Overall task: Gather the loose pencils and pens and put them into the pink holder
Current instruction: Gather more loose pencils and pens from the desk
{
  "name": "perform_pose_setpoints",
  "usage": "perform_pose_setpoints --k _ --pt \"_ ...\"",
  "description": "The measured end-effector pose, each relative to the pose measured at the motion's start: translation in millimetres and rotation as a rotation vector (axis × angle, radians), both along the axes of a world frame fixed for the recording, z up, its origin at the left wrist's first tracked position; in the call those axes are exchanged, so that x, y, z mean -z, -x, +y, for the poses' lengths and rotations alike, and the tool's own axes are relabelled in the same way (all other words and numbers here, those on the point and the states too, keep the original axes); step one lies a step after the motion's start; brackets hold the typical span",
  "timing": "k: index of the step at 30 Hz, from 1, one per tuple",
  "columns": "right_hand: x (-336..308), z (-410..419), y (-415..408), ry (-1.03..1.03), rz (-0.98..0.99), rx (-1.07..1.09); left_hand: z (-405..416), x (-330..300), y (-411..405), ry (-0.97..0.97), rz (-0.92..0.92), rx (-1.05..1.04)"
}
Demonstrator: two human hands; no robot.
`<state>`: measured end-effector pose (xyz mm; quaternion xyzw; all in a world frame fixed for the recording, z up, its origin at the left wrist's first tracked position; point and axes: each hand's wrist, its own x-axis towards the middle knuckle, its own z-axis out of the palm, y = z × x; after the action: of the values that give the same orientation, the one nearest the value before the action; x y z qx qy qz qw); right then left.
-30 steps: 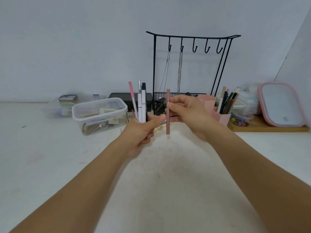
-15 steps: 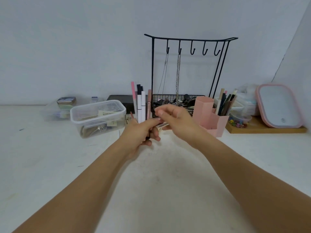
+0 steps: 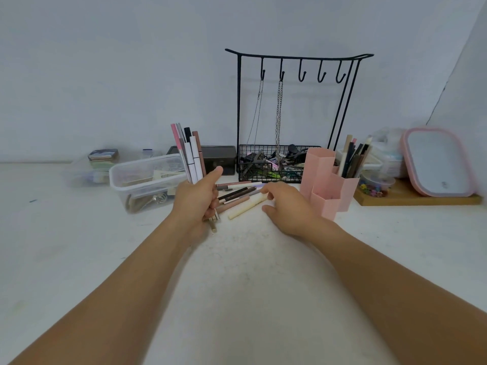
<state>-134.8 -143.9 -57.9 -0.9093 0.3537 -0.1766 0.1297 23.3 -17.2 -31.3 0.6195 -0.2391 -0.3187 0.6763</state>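
My left hand (image 3: 196,204) grips a bundle of pens (image 3: 191,154), holding them upright; pink, white, black and brown ones show above the fist. Several loose pens (image 3: 237,194) lie on the white table just right of that hand, among them a cream pen (image 3: 246,206). My right hand (image 3: 287,206) is low over the table, its fingertips at the cream pen's far end and the thumb apart below it. The pink holder (image 3: 325,180) stands right of my right hand, with several pens (image 3: 353,156) in its rear compartment.
A clear plastic container (image 3: 147,177) sits left of my left hand. Behind the loose pens stand a dark box (image 3: 220,156) and a black wire rack (image 3: 274,164) with hooks and chains. At far right a pink-rimmed mirror (image 3: 437,162) leans on a wooden board (image 3: 419,200).
The brown pen went from my right hand into the bundle in my left hand. My right hand then dropped to the loose pens on the table.
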Motion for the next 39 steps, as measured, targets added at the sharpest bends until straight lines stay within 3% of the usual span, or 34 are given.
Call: perform_pose_setpoints --k 12,20,22,25,29,34,39 --pt "-3.9 -8.5 4.5 -0.042 0.060 0.001 -1.5 -0.5 4.9 -0.041 -0.080 -0.061" --pt "-35.3 -6.5 11.6 0.012 0.315 -0.078 -2.1 0.2 1.5 -0.025 -0.102 -0.090" --pt "-45.1 -2.7 13.0 -0.070 0.187 -0.087 -2.6 0.7 2.2 0.010 -0.095 -0.102" --pt "-51.8 10.1 6.9 -0.428 -0.223 -0.112 -2.4 1.6 5.1 0.115 -0.071 -0.003" --pt "-45.8 32.0 -8.3 -0.829 -0.536 -0.180 -1.4 1.8 17.1 0.138 -0.031 0.145" --pt "-33.3 47.2 -18.7 -0.827 -0.747 -0.140 -4.2 5.4 24.4 0.164 -0.051 0.143" --pt "-26.3 58.4 -26.3 -0.720 -0.789 -0.203 -5.1 3.5 21.7 0.122 -0.071 0.001"
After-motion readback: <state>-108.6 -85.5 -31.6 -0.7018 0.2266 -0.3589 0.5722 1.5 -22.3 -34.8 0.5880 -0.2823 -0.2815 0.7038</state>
